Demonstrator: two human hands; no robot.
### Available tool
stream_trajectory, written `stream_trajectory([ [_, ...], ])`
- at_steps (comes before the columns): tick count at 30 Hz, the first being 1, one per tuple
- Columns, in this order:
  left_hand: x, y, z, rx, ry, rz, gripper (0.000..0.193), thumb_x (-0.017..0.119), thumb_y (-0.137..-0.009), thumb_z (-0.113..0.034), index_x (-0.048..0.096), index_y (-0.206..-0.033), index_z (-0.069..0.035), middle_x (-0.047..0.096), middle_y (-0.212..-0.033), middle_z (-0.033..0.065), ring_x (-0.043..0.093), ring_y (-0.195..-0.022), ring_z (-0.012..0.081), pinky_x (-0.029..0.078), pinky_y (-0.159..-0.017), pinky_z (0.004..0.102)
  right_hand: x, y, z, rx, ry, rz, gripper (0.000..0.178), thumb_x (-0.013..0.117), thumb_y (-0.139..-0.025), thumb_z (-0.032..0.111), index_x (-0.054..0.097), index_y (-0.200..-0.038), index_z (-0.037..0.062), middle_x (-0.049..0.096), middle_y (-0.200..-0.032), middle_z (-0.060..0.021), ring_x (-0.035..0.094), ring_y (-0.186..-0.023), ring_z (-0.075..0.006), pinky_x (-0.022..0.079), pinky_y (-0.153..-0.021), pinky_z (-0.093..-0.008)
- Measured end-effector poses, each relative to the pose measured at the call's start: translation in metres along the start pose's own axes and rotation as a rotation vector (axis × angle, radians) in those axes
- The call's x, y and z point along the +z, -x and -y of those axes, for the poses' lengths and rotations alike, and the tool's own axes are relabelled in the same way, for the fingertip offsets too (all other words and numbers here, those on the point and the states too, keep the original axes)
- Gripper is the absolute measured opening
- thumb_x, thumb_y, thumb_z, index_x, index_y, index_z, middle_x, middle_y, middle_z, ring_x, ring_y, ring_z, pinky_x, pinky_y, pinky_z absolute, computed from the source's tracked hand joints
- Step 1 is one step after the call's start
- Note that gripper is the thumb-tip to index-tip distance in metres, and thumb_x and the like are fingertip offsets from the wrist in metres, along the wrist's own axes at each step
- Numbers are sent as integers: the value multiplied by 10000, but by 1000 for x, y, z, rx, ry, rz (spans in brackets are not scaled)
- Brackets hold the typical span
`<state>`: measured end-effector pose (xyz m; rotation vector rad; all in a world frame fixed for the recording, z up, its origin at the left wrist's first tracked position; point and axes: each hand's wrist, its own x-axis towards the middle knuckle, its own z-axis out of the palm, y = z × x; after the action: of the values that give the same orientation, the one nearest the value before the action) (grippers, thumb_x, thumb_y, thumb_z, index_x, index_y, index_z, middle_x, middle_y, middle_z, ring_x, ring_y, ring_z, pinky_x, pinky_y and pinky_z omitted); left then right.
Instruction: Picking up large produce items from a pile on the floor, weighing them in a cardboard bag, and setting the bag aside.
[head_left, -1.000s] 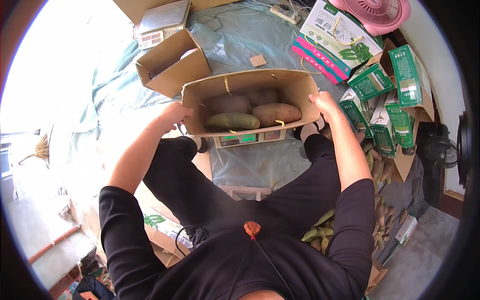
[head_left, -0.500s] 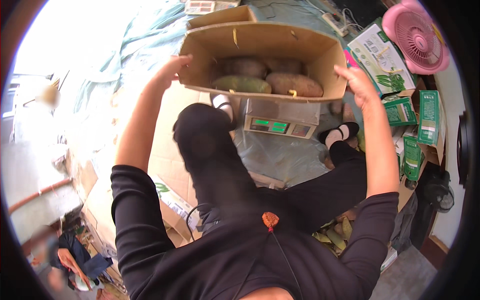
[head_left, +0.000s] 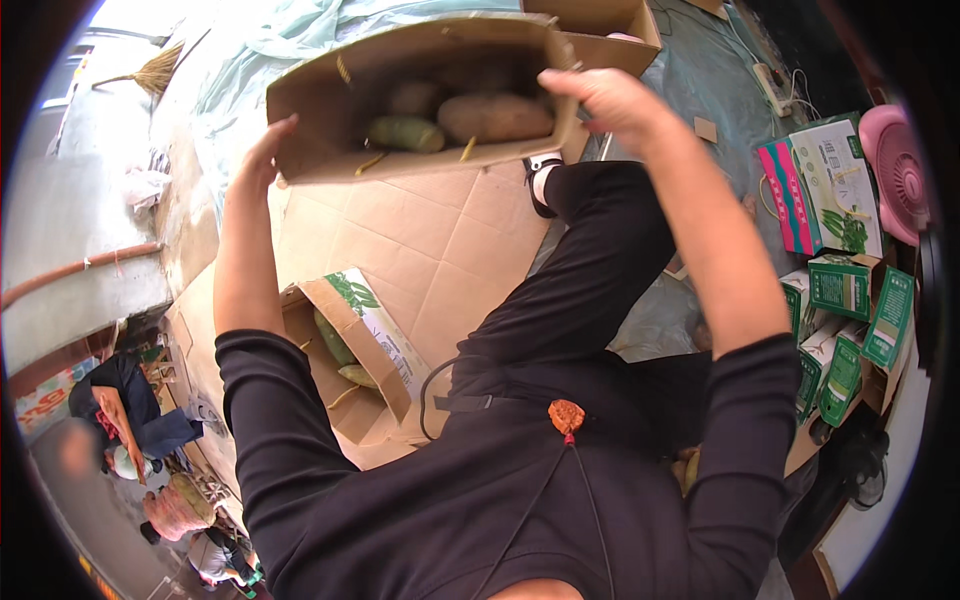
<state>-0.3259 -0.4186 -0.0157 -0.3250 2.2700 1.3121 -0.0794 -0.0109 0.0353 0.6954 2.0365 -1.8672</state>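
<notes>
My two hands hold up an open cardboard box point(head_left: 325, 160) by its two ends. The box is tilted toward me, with yellow cord ends on its sides. Inside lie several thick, radish-like root vegetables: a pinkish-brown one point(head_left: 495, 118) and a greenish one point(head_left: 405, 134) show best, others sit in shadow behind. At the left end my left hand point(head_left: 268, 150) is closed on the box, its fingers partly hidden behind the wall. Against the right end presses my right hand point(head_left: 610, 100), thumb over the rim.
A second open box point(head_left: 390, 345) with green vegetables stands by my left elbow on flattened cardboard point(head_left: 430, 225). Another box point(head_left: 610, 50) is behind the held one. Right are printed cartons point(head_left: 830, 190) and a pink fan point(head_left: 897, 175). A person point(head_left: 125, 420) is at lower left.
The held box has moved left, away from above the scale with the green display, and is now over the flattened cardboard. My body has turned left with it. Both hands keep their hold.
</notes>
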Motion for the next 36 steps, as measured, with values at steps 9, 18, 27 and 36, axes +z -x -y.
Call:
stream_trajectory([
  [9, -125, 33, 215, -146, -52, -188, 307, 743, -747, -249, 669, -952, -32, 649, -900, 88, 575, -846, 201, 457, -758, 379, 207, -21, -111, 334, 56, 308, 700, 709, -760, 452, 536, -1246, -21, 542, -1248, -215, 567, -1011, -295, 483, -793, -443],
  [18, -137, 60, 286, -364, -438, -67, 395, 575, -898, -385, 618, -1107, -53, 629, -1024, 62, 528, -898, 183, 431, -711, 352, 279, 35, -156, 630, 306, 591, 553, 717, -761, 376, 620, -1116, -37, 562, -1202, -189, 558, -1018, -283, 477, -821, -393],
  [27, -188, 95, 285, -593, -497, -103, 354, 493, -924, -438, 603, -1167, -205, 492, -1316, 89, 454, -1181, 328, 462, -790, 578, 310, 57, -139, 578, 267, 771, 659, 715, -760, 328, 498, -1265, -35, 523, -1249, -212, 514, -1140, -311, 430, -936, -390],
  [36, -152, 34, 326, -105, -954, -306, 358, 586, -870, -322, 622, -1062, -22, 638, -1032, 237, 611, -971, 396, 477, -831, 457, 305, 46, -155, 750, -77, 555, 548, 699, -785, 283, 538, -1232, 11, 501, -1309, -154, 466, -1191, -261, 433, -894, -411],
])
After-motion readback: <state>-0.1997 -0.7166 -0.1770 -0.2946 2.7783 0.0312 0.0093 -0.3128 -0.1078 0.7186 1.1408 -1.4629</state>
